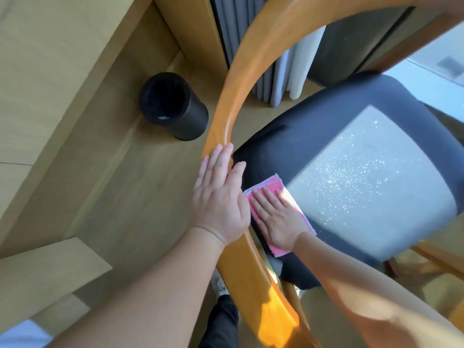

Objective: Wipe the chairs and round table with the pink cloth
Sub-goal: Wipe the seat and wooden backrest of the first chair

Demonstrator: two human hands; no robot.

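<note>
1. Pressing the folded pink cloth [269, 184] flat onto the dark grey padded chair seat [326, 136], just right of frame centre, with the right hand [277, 217], fingers straight and slightly spread.
2. Steadying the curved orange-brown wooden backrest rail [226, 109] at frame centre with the left hand [218, 197], palm flat, fingers straight and close together.
3. Apparently early in this chair: wiping near the seat's left edge, with the sunlit stretch toward the right probably yet to cover.
4. No sign of the round table in frame; likely left to do, along with any other chairs.

The right hand [278, 218] covers much of the pink cloth [272, 184]; the black bin [192, 119] holds something indistinct.
</note>
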